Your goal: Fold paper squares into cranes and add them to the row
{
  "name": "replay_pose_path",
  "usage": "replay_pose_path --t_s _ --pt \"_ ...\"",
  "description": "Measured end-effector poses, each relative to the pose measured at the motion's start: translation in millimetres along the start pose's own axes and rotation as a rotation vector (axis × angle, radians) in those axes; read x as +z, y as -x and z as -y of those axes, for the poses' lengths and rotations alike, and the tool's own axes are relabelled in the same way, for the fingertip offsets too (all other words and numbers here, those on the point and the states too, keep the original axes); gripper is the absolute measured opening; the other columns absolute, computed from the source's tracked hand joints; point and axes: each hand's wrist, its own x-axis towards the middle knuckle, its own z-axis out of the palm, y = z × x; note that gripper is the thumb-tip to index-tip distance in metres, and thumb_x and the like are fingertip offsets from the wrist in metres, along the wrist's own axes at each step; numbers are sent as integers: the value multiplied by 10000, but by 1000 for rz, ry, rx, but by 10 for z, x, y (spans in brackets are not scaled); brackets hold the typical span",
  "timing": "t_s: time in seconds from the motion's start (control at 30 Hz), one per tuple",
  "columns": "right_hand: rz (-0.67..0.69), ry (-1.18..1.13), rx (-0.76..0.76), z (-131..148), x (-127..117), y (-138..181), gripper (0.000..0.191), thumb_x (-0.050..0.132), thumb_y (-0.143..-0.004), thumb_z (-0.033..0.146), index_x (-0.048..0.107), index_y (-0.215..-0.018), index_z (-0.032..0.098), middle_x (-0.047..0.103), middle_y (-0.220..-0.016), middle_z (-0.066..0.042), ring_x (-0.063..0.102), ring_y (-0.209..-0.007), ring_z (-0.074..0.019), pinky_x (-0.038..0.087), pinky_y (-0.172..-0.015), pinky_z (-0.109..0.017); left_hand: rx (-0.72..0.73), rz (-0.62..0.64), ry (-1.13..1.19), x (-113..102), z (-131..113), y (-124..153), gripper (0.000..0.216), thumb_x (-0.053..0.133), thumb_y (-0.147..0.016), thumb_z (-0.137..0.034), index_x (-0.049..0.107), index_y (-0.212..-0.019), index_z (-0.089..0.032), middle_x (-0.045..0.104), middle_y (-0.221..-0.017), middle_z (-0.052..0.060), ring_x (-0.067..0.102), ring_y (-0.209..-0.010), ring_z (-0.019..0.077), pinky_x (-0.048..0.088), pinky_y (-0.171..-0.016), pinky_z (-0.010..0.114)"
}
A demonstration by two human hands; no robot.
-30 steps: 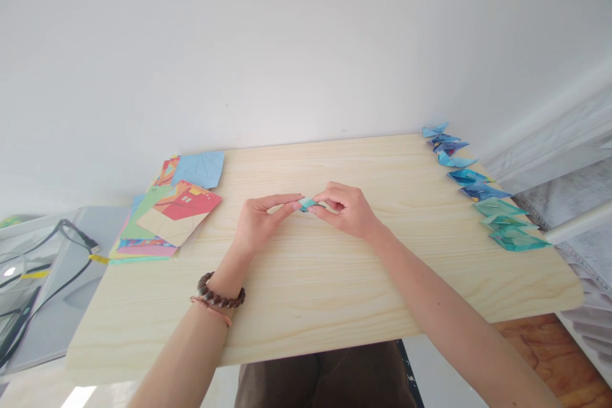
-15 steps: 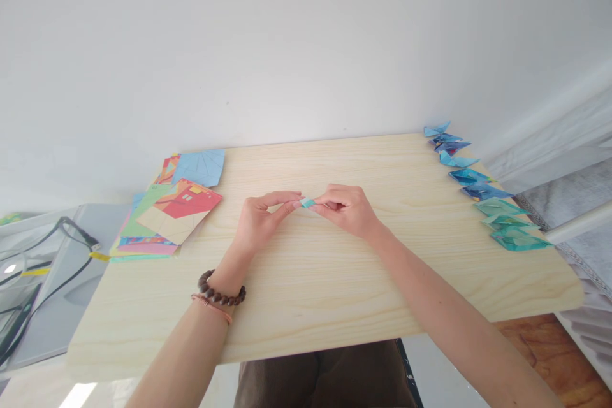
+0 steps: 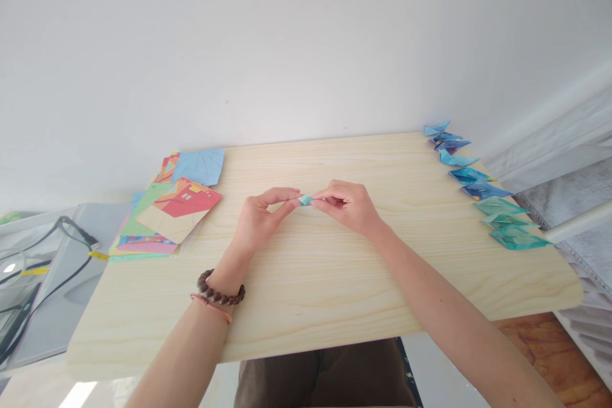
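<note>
A small folded piece of teal paper [image 3: 305, 200] is pinched between both hands just above the middle of the light wooden table [image 3: 310, 280]. My left hand [image 3: 262, 220], with a bead bracelet on its wrist, grips the paper's left end between thumb and forefinger. My right hand [image 3: 348, 206] is closed on the right end, and its fingers hide most of the piece.
A stack of coloured patterned paper sheets [image 3: 172, 207] lies at the table's left. A row of several folded blue and teal paper figures [image 3: 482, 190] lines the right edge. A grey tray with black cables [image 3: 43, 268] stands left of the table. A white wall rises behind.
Both hands have lifted slightly and shifted away from me with the teal paper, which now looks narrower between the fingertips.
</note>
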Motion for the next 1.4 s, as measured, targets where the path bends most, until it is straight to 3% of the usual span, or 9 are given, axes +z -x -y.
replay_pose_path --t_s 0.2,0.43,0.57,0.77,0.93,1.1,1.4 --pt "-12 15 -6 21 10 -3 169 588 -808 326 698 -777 201 547 -637 -9 429 -526 -89 352 -510 -235 38 5 -17 2 12 3 222 614 -774 -367 708 -872 -191 673 -1042 60 582 -1039 212 392 -975 329" --pt "-35 34 -57 -42 31 -7 164 618 -784 341 700 -856 219 480 -605 12 415 -528 -91 351 -515 -239 33 5 -21 2 29 3 226 612 -781 -359 704 -909 -197 660 -1073 65 572 -1055 211 389 -981 339" --pt "-38 40 -39 -42 39 -8 173 622 -780 360 702 -795 208 505 -614 3 425 -526 -89 347 -511 -240 27 -15 -12 20 13 4 244 615 -772 -382 709 -885 -187 673 -1043 65 580 -1042 215 398 -971 332" --pt "3 1 48 -20 28 -9 196 602 -794 361 704 -754 199 558 -650 -16 439 -535 -94 351 -522 -244 -96 -16 40 36 12 1 313 636 -743 -421 695 -890 -152 709 -928 79 636 -898 219 465 -855 327" --pt "13 -102 184 -27 14 -11 208 615 -773 368 692 -741 178 584 -660 -12 428 -530 -89 335 -506 -239 -228 121 244 25 50 -14 529 711 -679 -375 567 -1142 -162 713 -915 65 656 -802 189 502 -767 314" --pt "13 -160 265 -40 43 -10 233 598 -775 375 661 -737 155 598 -657 -13 436 -544 -93 336 -503 -233 -291 184 211 31 73 -17 340 713 -661 -386 658 -897 -147 719 -789 54 662 -733 188 519 -717 301" --pt "-14 -137 212 -7 46 -15 204 582 -784 332 656 -719 153 582 -651 -9 436 -540 -86 344 -503 -226 -322 220 267 11 28 -34 285 698 -684 -362 665 -826 -117 712 -787 86 658 -763 199 528 -719 316"
